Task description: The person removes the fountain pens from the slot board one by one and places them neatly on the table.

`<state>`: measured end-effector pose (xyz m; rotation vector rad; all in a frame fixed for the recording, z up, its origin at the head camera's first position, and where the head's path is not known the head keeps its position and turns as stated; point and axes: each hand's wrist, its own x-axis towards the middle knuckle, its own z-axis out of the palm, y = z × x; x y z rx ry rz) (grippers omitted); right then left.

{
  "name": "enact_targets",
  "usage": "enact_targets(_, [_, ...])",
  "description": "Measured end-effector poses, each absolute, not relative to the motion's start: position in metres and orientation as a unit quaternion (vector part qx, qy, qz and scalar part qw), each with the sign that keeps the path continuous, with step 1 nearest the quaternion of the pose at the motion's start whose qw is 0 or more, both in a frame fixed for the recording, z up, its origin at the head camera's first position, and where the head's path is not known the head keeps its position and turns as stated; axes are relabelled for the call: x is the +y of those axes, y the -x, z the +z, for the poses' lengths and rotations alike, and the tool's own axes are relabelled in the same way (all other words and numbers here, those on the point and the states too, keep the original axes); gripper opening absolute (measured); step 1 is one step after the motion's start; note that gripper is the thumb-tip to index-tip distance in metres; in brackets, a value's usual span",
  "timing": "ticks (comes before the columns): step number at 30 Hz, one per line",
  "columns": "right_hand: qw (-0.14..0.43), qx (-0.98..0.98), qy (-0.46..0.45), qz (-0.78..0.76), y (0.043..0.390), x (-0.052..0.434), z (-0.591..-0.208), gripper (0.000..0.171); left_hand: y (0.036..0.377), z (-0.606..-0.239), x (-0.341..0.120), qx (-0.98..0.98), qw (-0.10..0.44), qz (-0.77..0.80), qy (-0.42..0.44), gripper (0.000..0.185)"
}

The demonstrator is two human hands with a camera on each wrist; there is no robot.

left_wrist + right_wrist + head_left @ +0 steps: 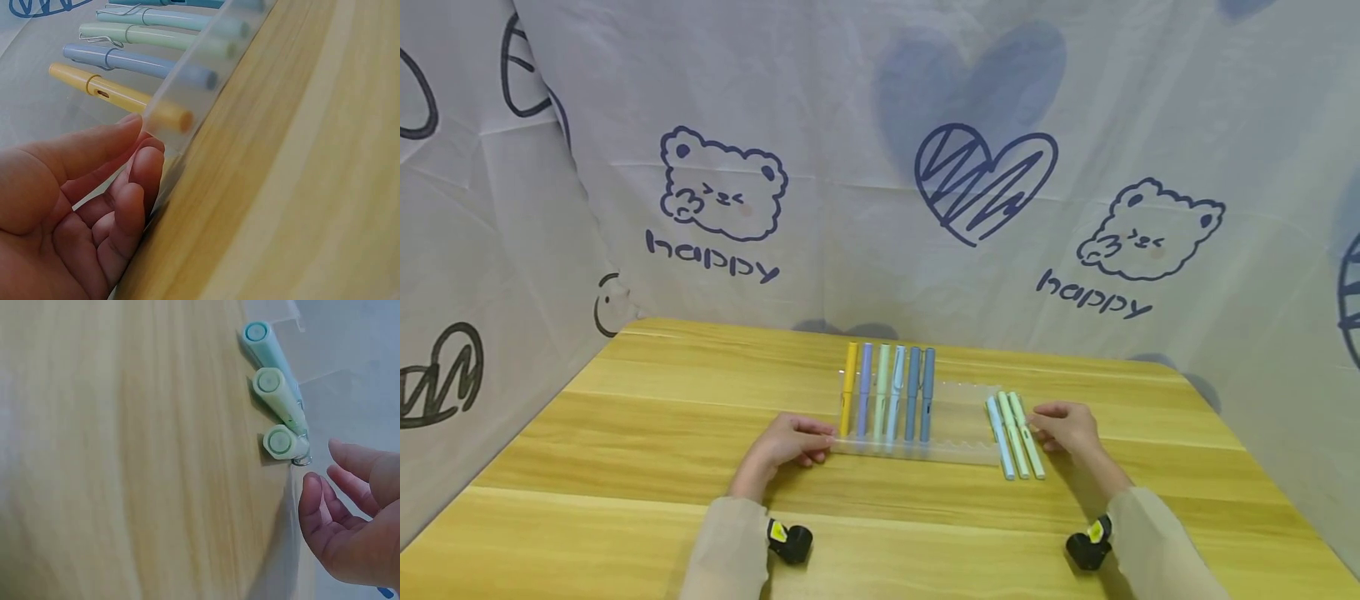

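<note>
A clear plastic pen rack [966, 417] lies on the table with several capped pens side by side in its left part: a yellow pen [847, 392], a purple one, a pale green one, a light blue one and two grey-blue ones. At the rack's left front corner my left hand [788, 440] pinches the edge between thumb and fingers, close to the yellow pen's end. To the right, a light blue pen [1000, 437] and two pale green pens [1030, 442] lie next to each other. My right hand [356, 519] is beside the outermost green pen, fingers loosely bent and nothing between them.
The wooden table [625, 450] reaches back to a white printed cloth [850, 167] hung behind it and along the sides. A black wrist camera [792, 545] sits at the left sleeve, with another [1088, 550] at the right.
</note>
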<state>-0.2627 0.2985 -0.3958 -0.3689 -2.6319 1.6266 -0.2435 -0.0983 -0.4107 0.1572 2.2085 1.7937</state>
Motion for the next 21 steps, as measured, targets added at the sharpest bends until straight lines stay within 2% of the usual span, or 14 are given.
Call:
enact_targets(8, [0.043,-0.828,0.109,0.549,0.259,0.294,-0.389,0.025,0.242,-0.409,-0.098,0.765,0.148,0.625,-0.053,0.024])
enact_targets(21, [0.044,-0.800,0.066,0.595,0.250,0.277,-0.375,0.030,0.243,-0.410,-0.098,0.763,0.148,0.627,-0.049,0.023])
